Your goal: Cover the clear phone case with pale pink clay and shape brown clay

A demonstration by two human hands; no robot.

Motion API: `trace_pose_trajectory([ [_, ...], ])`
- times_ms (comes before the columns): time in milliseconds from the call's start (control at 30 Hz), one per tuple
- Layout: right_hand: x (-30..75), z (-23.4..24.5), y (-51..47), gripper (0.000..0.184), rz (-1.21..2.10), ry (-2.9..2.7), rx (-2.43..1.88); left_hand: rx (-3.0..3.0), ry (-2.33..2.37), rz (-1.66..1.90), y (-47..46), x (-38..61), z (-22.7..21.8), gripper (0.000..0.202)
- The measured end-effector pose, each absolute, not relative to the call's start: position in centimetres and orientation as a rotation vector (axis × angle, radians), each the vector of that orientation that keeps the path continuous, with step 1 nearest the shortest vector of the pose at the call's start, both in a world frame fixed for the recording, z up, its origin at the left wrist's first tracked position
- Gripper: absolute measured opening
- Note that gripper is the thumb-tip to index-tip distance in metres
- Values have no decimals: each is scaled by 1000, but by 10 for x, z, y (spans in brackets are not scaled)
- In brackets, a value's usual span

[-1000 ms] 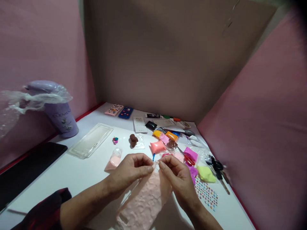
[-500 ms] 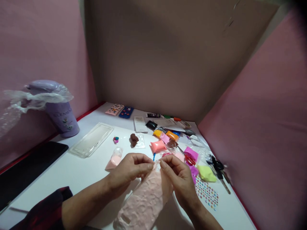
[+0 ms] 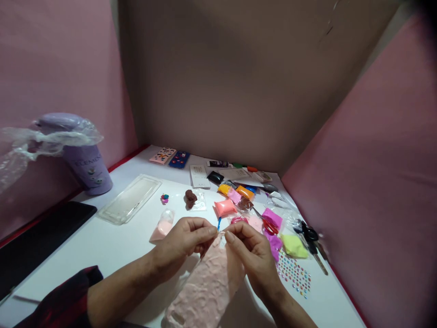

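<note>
A phone case (image 3: 208, 287) coated in lumpy pale pink clay slants up from the bottom of the view, an oval cutout at its near left corner. Thumb and fingers of my left hand (image 3: 191, 237) pinch the clay at the far end of the case. Close beside them, my right hand (image 3: 251, 248) pinches the same end, its fingertips nearly meeting the left ones. A small see-through gap shows in the clay between the fingertips. Just beyond the fingers stands the tip of a blue tool (image 3: 219, 223). An open bag of pale pink clay (image 3: 163, 227) lies left of my hands.
Coral clay packet (image 3: 225, 208), red scissors (image 3: 269, 226), yellow clay packet (image 3: 294, 246), rhinestone sheet (image 3: 295, 273) and black-handled tools (image 3: 310, 234) lie right. Brown clay (image 3: 190, 199), a clear case (image 3: 131, 200), a purple tumbler (image 3: 87, 168) and a black slab (image 3: 44, 237) are leftward.
The fingertips have shifted slightly along the far end of the case, both hands still pinching. The case has moved very slightly; everything else stays put.
</note>
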State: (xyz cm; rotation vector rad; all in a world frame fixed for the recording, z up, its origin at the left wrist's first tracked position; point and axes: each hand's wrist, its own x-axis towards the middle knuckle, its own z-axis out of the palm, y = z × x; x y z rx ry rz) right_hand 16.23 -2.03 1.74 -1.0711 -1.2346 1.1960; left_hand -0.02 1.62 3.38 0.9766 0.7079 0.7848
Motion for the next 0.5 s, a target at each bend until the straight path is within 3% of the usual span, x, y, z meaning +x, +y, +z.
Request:
trace_pose_trajectory([
  [500,162,18,-21,17,1246,-1207,-1057,996,693,769,18,-3,29,23],
])
